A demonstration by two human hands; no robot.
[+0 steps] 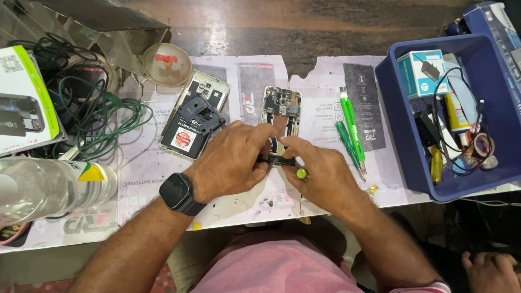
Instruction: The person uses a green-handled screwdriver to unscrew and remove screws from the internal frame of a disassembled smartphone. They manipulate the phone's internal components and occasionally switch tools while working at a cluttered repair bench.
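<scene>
Head view: wooden bench covered in printed paper sheets [320, 92]. Blue plastic bin [404, 157] at right holds a boxed charger, tubes, tape rolls, cables. Clear plastic bottle [49, 187] lies at left beside tangled green wire [108, 116]. Second gutted phone with black battery and frame piece [194, 122] sits just left of the work. Two green-handled screwdrivers [350, 133] lie just right of it.

Work item: opened smartphone with back cover off, circuit board bare [281, 111], centre of bench. Left hand [230, 160], smartwatch on wrist, and right hand [320, 176] both pinch a small black strip-like part [279, 160] across the phone's lower half, fingertips pressed together on it.

Progress, judged: teardown well along, with cover off and board exposed; the black part looks mid-removal or mid-fitting, can't tell which. Reassembly not begun.

Hidden: phone's lower end sits under the fingers. Green-yellow tip [301, 173] by right hand: tool or cap, unclear. Another person's hand cut off bottom right.
</scene>
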